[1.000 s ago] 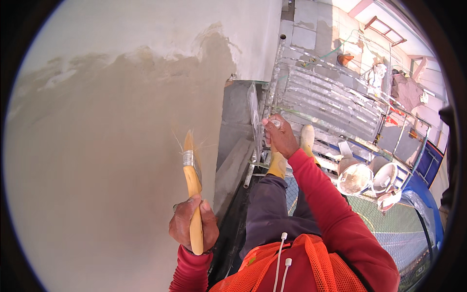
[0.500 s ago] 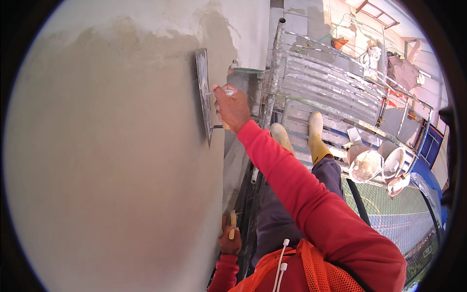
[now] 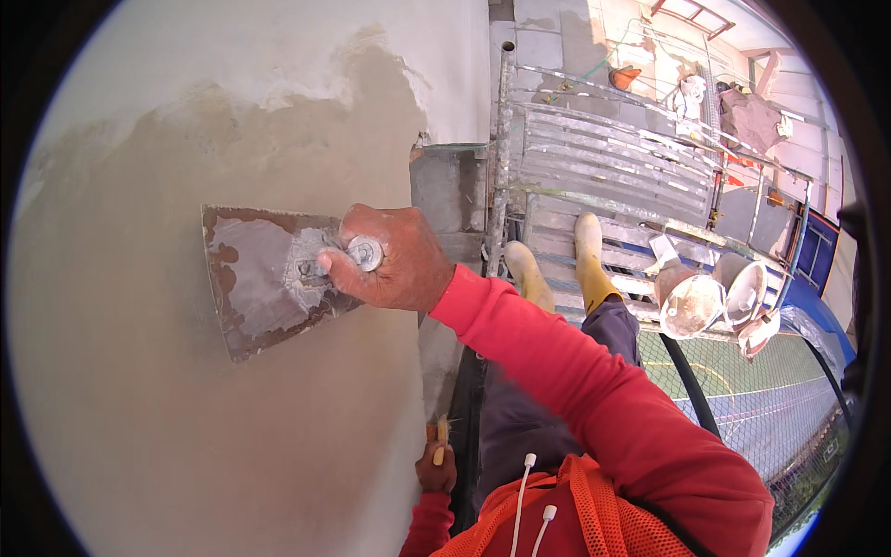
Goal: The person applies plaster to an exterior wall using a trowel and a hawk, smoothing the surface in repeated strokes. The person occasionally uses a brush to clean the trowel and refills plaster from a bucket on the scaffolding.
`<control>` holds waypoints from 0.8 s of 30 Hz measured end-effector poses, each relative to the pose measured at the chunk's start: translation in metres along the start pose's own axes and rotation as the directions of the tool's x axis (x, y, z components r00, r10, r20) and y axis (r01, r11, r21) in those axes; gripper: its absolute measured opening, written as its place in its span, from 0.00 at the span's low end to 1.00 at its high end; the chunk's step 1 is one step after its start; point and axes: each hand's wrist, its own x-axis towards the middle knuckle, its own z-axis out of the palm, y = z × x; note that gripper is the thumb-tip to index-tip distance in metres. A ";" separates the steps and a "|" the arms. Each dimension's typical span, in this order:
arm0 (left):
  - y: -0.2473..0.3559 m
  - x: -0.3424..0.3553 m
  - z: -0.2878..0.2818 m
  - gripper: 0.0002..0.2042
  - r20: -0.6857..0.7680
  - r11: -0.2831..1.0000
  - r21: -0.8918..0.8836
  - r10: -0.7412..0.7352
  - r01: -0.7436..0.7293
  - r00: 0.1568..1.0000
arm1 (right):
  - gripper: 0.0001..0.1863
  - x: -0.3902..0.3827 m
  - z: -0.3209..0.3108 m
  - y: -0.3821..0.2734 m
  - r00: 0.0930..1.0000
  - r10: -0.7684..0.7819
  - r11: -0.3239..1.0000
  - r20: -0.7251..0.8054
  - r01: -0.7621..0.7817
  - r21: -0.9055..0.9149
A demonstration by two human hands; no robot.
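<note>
My right hand (image 3: 399,260) is closed round the handle of a plastering trowel (image 3: 255,278). The trowel's broad blade, smeared with grey plaster and brown patches, lies over the wall (image 3: 269,436); whether its whole face touches the surface I cannot tell. Damp beige plaster covers most of the wall, with a paler, ragged-edged area at the top. Low down, beside the wall's edge, my left hand (image 3: 434,472) is wrapped round a wooden-handled brush (image 3: 442,434). Fine bristles show faintly at its upper end, and the fingers hide part of it.
My yellow boots (image 3: 592,255) stand on scaffold planks (image 3: 557,223). A metal scaffold frame (image 3: 613,153) rises ahead. Two plaster-stained buckets (image 3: 691,306) sit to the right. Past the platform edge, wire mesh (image 3: 752,381) hangs above a green court far below.
My right hand has moved left and down over the wall with the trowel. The blade, formerly nearly edge-on, now shows its broad back. My left hand keeps the brush low.
</note>
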 end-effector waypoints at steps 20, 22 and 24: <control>-0.023 -0.008 0.013 0.06 0.055 0.978 -0.128 -0.160 0.166 0.986 | 0.20 -0.043 -0.001 0.115 0.706 0.676 0.737 -0.211 -0.650 0.187; -0.026 -0.011 0.015 0.06 0.066 0.970 -0.162 -0.175 0.183 0.982 | 0.20 -0.035 0.008 0.117 0.601 0.788 0.615 -0.133 -0.764 0.195; -0.029 -0.012 0.015 0.07 0.059 0.973 -0.166 -0.154 0.162 0.986 | 0.20 -0.023 0.014 0.097 0.770 0.621 0.783 -0.146 -0.605 0.143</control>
